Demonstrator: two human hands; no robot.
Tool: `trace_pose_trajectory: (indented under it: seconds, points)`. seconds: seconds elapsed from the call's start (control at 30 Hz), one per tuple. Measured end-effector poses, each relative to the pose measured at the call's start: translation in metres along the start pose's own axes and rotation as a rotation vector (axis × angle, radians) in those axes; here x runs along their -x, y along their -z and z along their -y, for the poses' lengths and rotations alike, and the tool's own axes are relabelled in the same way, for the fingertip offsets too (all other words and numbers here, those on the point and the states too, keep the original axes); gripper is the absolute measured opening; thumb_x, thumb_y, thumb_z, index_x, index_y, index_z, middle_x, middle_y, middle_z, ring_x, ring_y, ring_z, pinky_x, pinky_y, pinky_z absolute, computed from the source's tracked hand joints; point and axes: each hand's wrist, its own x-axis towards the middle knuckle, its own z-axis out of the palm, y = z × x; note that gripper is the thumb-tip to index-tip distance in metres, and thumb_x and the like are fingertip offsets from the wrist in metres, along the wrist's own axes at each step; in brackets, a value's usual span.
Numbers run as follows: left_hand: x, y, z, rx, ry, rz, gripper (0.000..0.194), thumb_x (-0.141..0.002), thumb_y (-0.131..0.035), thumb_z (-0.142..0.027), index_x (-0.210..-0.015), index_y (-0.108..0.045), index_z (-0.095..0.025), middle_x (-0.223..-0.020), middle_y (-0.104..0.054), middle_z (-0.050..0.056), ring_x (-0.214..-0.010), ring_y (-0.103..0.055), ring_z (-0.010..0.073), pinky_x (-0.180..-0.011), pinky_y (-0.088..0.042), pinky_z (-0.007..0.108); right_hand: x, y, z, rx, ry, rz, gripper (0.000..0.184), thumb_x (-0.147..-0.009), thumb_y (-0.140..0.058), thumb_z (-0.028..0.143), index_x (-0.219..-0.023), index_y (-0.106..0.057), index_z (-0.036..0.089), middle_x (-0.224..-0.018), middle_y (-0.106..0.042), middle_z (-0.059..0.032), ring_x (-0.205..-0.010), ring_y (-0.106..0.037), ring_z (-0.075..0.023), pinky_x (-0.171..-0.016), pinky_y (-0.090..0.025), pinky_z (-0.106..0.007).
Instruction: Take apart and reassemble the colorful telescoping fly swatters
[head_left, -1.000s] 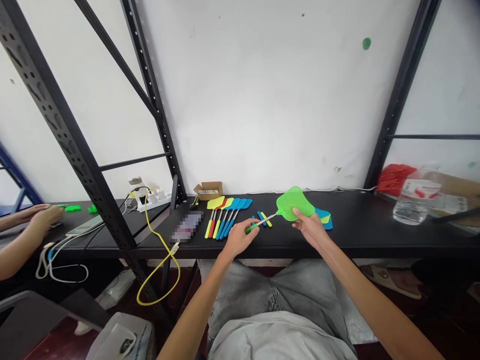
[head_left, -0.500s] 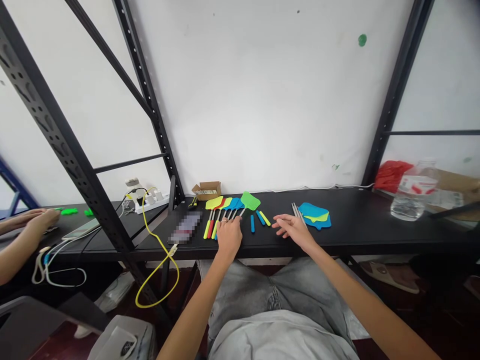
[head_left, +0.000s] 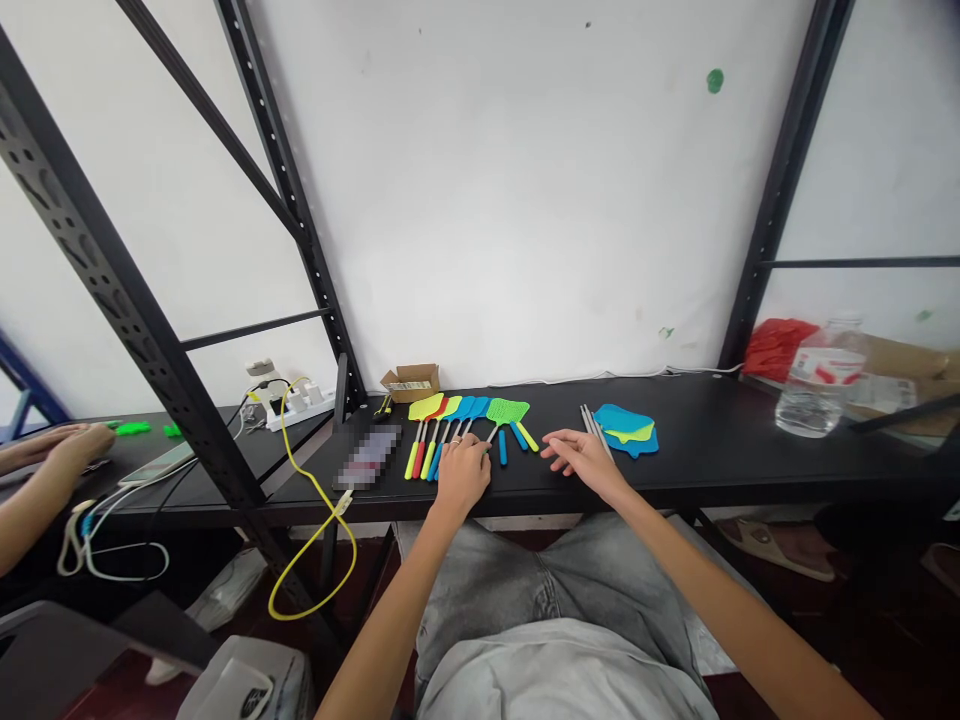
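Observation:
My left hand (head_left: 463,474) is closed on a fly swatter with a green head (head_left: 508,411); its thin metal rod runs up from my fingers, and the grip is hidden under the hand. Left of it lies a row of fly swatters (head_left: 422,450) with yellow, red and blue heads and coloured handles. Loose blue handles (head_left: 502,449) and a yellow one (head_left: 529,437) lie between my hands. My right hand (head_left: 579,458) hovers open, fingers apart, holding nothing. Beside it are bare metal rods (head_left: 595,424) and a pile of blue and yellow swatter heads (head_left: 643,436).
A blurred phone (head_left: 369,458) with a yellow cable (head_left: 309,470) lies left on the black table (head_left: 720,440), before a small cardboard box (head_left: 414,382). A water bottle (head_left: 819,385) and red bag (head_left: 778,348) stand right. Another person's hands (head_left: 81,448) are far left.
My left hand and the green fly swatter have shifted slightly right, its head now covering the tops of the loose handles. My right hand stays almost where it was.

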Motion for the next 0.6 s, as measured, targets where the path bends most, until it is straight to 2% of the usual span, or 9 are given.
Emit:
trace_pose_trajectory:
  seconds: [0.17,0.33,0.5,0.6]
  points:
    - [0.0,-0.003,-0.003,-0.04,0.093,0.076,0.036,-0.095,-0.04,-0.017,-0.109,-0.073,-0.017,-0.104,-0.063,0.012,-0.083,-0.063,0.0211,-0.071,-0.045,0.03,0.0,0.0,0.0,0.013,0.001,0.012,0.036,-0.085,-0.06,0.049,-0.101,-0.07,0.018,-0.091,-0.075,-0.0094,-0.065,-0.068,-0.0155,-0.05,-0.049,-0.022]
    - [0.001,-0.003,-0.007,-0.156,0.117,0.01,0.035,-0.092,-0.04,-0.013,-0.098,-0.075,-0.016,-0.1,-0.062,0.013,-0.085,-0.061,0.0247,-0.078,-0.045,0.037,0.0,0.0,-0.001,0.016,0.01,0.017,0.037,-0.085,-0.06,0.05,-0.101,-0.07,0.018,-0.09,-0.074,-0.009,-0.064,-0.067,-0.0153,-0.051,-0.048,-0.022]
    - [0.002,0.003,-0.013,-0.087,0.005,-0.094,0.031,-0.095,-0.043,-0.02,-0.101,-0.074,-0.02,-0.103,-0.062,0.012,-0.099,-0.056,0.0273,-0.086,-0.041,0.04,0.002,-0.001,0.001,0.098,0.032,0.003,0.035,-0.089,-0.055,0.048,-0.101,-0.07,0.019,-0.092,-0.074,-0.0092,-0.071,-0.068,-0.0186,-0.053,-0.049,-0.025]
    - [0.004,0.003,-0.022,0.025,-0.1,-0.075,0.03,-0.097,-0.044,-0.027,-0.11,-0.071,-0.022,-0.108,-0.064,0.01,-0.1,-0.056,0.0253,-0.088,-0.041,0.039,0.006,-0.004,0.004,0.325,0.155,-0.057,0.031,-0.091,-0.052,0.044,-0.101,-0.071,0.022,-0.098,-0.074,-0.0084,-0.088,-0.068,-0.024,-0.067,-0.054,-0.032]
